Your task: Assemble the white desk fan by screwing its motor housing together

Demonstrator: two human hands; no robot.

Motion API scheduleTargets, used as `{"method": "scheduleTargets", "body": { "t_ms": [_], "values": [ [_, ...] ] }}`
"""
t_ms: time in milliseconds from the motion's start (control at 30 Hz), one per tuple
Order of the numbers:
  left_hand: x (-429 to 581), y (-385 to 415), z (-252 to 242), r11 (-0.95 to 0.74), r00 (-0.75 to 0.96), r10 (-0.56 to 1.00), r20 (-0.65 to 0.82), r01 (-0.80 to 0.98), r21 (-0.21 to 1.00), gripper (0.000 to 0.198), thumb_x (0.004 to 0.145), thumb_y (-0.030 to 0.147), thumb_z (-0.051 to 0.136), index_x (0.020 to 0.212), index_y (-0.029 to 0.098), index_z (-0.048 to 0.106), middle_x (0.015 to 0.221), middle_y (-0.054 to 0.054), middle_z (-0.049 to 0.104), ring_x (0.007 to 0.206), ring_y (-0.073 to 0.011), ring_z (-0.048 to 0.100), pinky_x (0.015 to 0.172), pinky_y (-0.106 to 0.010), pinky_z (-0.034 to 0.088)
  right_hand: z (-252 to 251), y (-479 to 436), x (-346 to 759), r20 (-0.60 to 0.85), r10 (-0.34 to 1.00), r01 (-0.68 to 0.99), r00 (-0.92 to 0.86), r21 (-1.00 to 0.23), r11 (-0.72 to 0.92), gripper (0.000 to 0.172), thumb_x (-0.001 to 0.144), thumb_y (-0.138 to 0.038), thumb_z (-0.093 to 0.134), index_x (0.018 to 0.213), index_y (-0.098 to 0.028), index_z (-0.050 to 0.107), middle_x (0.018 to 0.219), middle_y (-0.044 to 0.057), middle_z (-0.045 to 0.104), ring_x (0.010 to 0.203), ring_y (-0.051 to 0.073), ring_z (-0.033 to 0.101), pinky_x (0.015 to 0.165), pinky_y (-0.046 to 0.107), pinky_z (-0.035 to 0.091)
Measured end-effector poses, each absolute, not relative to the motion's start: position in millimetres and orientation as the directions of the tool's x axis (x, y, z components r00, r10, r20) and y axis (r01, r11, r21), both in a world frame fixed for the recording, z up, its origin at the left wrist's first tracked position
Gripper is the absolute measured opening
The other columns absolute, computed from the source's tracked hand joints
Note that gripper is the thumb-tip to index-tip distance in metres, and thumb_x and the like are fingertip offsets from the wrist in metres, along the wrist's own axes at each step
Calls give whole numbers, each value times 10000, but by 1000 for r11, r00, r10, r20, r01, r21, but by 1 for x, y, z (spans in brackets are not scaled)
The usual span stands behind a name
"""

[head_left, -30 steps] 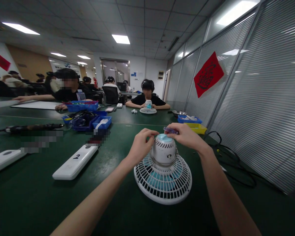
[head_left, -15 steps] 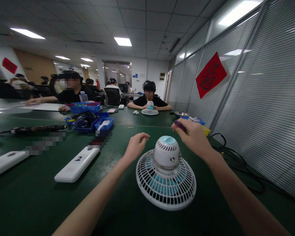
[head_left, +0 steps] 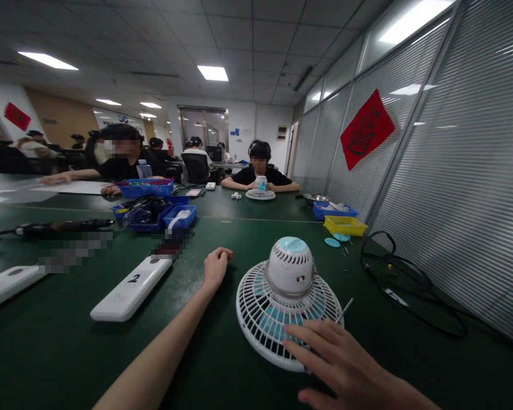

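Observation:
A white fan head (head_left: 288, 267) with a pale blue cap and blue blades lies grille-down in front of me. My right hand (head_left: 329, 353) reaches over the near right edge of its grille, fingers stretched and spread. Past the fingers sticks out a thin metal shaft (head_left: 347, 308), seemingly a screwdriver's; its handle is hidden behind the hand, and I see no grip on it. Left of the fan, my left hand (head_left: 216, 269) is low over the table, fingers curled together, with nothing visible in them.
To the right are a yellow tray (head_left: 345, 226), a blue tray (head_left: 336, 211), light blue discs (head_left: 332, 242), small screws (head_left: 346, 250) and a black cable (head_left: 404, 273). On the left lie a white power bank (head_left: 130, 290) and an electric screwdriver (head_left: 64, 226). Another person (head_left: 260, 171) sits opposite.
My right hand has come down and nearer, from holding a purple-handled tool beside the fan's top to spread over the grille. My left hand has moved left and down, away from the fan.

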State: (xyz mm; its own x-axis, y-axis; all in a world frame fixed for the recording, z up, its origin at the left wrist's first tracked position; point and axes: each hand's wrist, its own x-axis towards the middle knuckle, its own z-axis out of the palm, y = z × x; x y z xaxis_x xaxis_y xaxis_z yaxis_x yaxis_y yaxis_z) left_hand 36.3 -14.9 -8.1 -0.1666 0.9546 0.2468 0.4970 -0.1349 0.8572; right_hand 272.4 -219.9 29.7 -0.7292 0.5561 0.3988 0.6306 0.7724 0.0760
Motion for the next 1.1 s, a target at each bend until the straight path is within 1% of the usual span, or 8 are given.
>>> {"method": "scheduleTargets", "body": {
  "t_ms": [100, 200, 267, 367, 467, 633, 833, 1100],
  "values": [
    [38, -16, -8, -129, -189, 951, 246, 481, 867, 278, 702, 179, 390, 691, 193, 668, 725, -43, 719, 768, -187, 672, 742, -274, 486, 15, -214, 269, 390, 601, 668, -698, 51, 743, 469, 823, -224, 574, 1291, -252, 550, 1283, 58, 608, 1079, 226, 569, 875, 357, 478],
    [39, -17, -6, -125, -203, 948, 246, 472, 873, 274, 700, 183, 392, 690, 190, 665, 718, -50, 715, 759, -193, 672, 729, -282, 486, 13, -180, 261, 370, 746, 798, -554, -20, 603, 503, 800, -224, 612, 1292, -312, 546, 1333, 34, 566, 1176, 263, 495, 953, 439, 431],
    [38, -16, -6, -124, -211, 946, 247, 469, 875, 268, 705, 185, 395, 688, 193, 663, 717, -47, 714, 763, -193, 674, 733, -283, 486, 18, -141, 256, 352, 815, 873, -460, 11, 488, 479, 811, -231, 604, 1286, -279, 561, 1395, 63, 500, 1212, 300, 454, 936, 470, 432],
    [37, -15, -8, -121, -215, 945, 247, 470, 874, 266, 714, 186, 396, 683, 200, 660, 704, -37, 713, 765, -188, 677, 737, -279, 488, 24, -76, 255, 461, 868, 982, -184, 47, 183, 398, 879, -135, 444, 1243, -179, 600, 1428, 126, 443, 1219, 312, 430, 951, 452, 409],
    [36, -14, -9, -119, -205, 948, 242, 475, 872, 271, 716, 185, 394, 693, 201, 664, 712, -32, 717, 771, -183, 678, 715, -269, 494, 21, -36, 261, 493, 863, 994, 109, -67, -87, 378, 867, -141, 465, 1219, -92, 593, 1314, 198, 514, 1137, 314, 474, 908, 422, 432],
    [37, -13, -10, -116, -201, 951, 234, 469, 875, 284, 716, 187, 383, 705, 201, 667, 732, -36, 723, 778, -181, 678, 720, -266, 493, 8, -37, 270, 374, 927, 1000, 17, -3, -17, 309, 867, -112, 440, 1100, -113, 644, 1142, 168, 602, 1062, 264, 524, 890, 377, 441],
    [37, -15, -8, -109, -204, 954, 221, 449, 887, 271, 707, 193, 392, 702, 195, 664, 721, -44, 716, 761, -187, 674, 704, -269, 486, 3, -51, 278, 282, 953, 989, 113, -123, -81, 291, 880, -132, 434, 1063, -100, 658, 1088, 176, 638, 1016, 257, 572, 868, 384, 472],
    [37, -17, -6, -120, -197, 953, 230, 452, 884, 276, 709, 204, 382, 708, 187, 657, 723, -51, 708, 765, -189, 663, 728, -275, 470, 1, -57, 280, 274, 952, 982, 136, -162, -94, 291, 871, -137, 463, 1080, -98, 663, 1129, 178, 633, 1061, 266, 568, 903, 395, 468]
  ]
}}
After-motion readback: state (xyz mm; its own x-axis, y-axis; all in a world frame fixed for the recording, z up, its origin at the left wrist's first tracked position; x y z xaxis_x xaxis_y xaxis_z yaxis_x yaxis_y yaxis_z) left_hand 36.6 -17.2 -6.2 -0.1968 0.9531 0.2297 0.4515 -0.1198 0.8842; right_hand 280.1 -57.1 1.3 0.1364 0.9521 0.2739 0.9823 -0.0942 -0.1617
